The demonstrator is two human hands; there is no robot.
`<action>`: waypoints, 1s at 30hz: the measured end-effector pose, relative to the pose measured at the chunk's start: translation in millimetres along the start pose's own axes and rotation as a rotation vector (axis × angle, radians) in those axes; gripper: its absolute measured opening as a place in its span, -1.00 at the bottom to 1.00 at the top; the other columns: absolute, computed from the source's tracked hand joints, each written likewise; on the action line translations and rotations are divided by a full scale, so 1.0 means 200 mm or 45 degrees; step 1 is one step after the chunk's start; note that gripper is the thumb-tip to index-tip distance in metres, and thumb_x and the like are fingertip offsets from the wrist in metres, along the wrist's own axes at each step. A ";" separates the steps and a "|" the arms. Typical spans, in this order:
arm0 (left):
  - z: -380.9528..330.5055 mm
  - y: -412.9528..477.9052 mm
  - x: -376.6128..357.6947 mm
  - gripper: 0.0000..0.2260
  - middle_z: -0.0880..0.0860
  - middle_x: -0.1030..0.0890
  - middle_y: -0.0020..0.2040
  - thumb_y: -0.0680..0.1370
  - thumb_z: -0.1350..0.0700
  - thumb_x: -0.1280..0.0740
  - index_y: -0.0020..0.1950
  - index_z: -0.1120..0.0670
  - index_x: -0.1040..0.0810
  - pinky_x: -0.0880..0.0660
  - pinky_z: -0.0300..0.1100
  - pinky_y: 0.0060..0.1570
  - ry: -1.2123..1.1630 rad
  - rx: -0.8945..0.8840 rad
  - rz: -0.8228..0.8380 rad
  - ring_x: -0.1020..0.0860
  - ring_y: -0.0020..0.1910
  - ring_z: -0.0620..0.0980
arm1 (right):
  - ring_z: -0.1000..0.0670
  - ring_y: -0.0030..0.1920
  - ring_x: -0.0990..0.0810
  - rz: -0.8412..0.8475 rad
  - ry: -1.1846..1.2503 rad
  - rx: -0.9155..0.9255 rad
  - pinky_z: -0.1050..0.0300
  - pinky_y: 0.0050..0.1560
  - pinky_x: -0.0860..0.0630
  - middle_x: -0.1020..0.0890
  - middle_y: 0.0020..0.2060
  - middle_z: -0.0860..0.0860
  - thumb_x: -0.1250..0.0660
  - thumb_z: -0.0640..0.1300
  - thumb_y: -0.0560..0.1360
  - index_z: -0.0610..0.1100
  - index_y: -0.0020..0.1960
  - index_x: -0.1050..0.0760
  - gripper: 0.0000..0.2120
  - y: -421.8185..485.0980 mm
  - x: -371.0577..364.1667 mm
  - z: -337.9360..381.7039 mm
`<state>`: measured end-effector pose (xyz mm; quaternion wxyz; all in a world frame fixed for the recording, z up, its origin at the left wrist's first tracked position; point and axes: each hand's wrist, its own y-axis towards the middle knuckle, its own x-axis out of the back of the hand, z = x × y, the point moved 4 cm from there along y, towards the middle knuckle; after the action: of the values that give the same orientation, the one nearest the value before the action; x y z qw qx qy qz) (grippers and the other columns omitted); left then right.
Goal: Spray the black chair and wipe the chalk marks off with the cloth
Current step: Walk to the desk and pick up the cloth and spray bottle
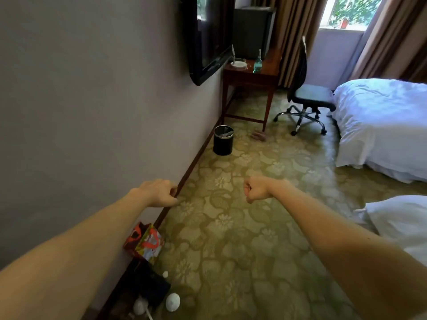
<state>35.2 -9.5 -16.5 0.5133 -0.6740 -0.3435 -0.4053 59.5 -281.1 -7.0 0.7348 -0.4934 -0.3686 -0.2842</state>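
Our left hand (159,192) is out front, fingers curled under, holding nothing; our right hand (256,189) is an empty fist. Far ahead, the spray bottle (257,62) stands upright on the desk (265,75). The black chair (305,88) sits just right of it, backrest vertical, seat facing the bed (381,116).

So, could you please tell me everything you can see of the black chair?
The black chair is a swivel office chair with a padded seat, a tall back seen nearly edge-on, and a shiny metal star base on black casters. It stands upright on the patterned carpet between the wooden desk and the bed. Its seat is close to the bed's white cover; whether they touch is unclear. Chalk marks are too small to make out.
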 end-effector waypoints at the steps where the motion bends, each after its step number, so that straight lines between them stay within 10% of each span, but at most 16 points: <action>1: -0.01 0.01 0.00 -0.81 0.00 -0.48 -0.21 0.51 -0.03 -0.28 -0.22 -0.01 -0.35 -0.36 -0.11 -0.24 0.005 -0.011 -0.008 -0.43 -0.24 -0.01 | -0.04 -0.07 -0.44 0.006 0.010 0.003 0.24 -0.31 -0.34 -0.46 -0.18 -0.01 -0.37 -0.21 0.44 -0.17 -0.06 -0.41 -0.85 -0.01 0.00 -0.01; 30: -0.25 1.07 0.40 -0.85 -0.04 -0.46 -0.25 0.50 0.00 -0.28 -0.18 0.03 -0.38 -0.28 -0.18 -0.35 0.054 -0.012 -0.048 -0.40 -0.30 -0.07 | -0.10 0.08 -0.55 0.006 0.138 -0.041 -0.06 0.17 -0.51 -0.59 0.02 -0.11 -0.35 -0.22 0.43 -0.11 -0.16 -0.44 -0.91 0.76 0.54 -0.82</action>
<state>248.6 -106.0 -26.4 0.5096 -0.6609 -0.3435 -0.4307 282.5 -385.9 -35.8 0.7463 -0.4898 -0.3226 -0.3148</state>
